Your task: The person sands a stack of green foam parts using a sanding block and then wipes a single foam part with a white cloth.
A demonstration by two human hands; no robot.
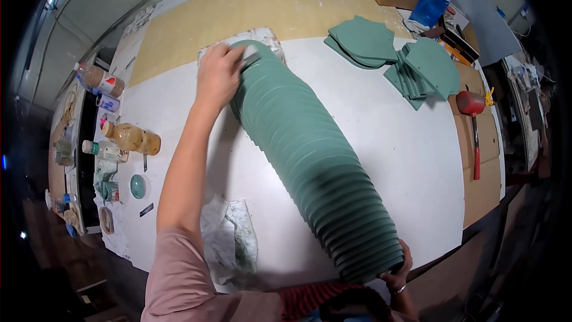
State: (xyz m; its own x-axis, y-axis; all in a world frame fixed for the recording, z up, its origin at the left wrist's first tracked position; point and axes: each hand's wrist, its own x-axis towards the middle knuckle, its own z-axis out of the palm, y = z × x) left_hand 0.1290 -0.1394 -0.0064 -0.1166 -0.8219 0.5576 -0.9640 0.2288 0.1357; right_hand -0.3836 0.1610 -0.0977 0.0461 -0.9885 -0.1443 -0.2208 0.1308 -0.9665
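A long leaning row of thin green rounded pieces [322, 149] stretches diagonally over the white table, each overlapping its neighbour. At its far end my left hand [220, 73] is closed on a small pale flat piece [250, 55], which touches the row's top left edge; what that piece is I cannot make out. My right hand [402, 265] grips the near end of the row at the lower right, its fingers partly hidden behind the green pieces. A white, stained wrapped block [271, 39] sits by the row's far end.
More green pieces [363, 39] lie in piles at the back right. A red mallet [471, 104] rests on cardboard [481, 194], near a blue bottle [432, 1]. Along the left stand bottles [134, 138] and a green-filled dish [138, 186]. A stained cloth [229, 238] lies near me.
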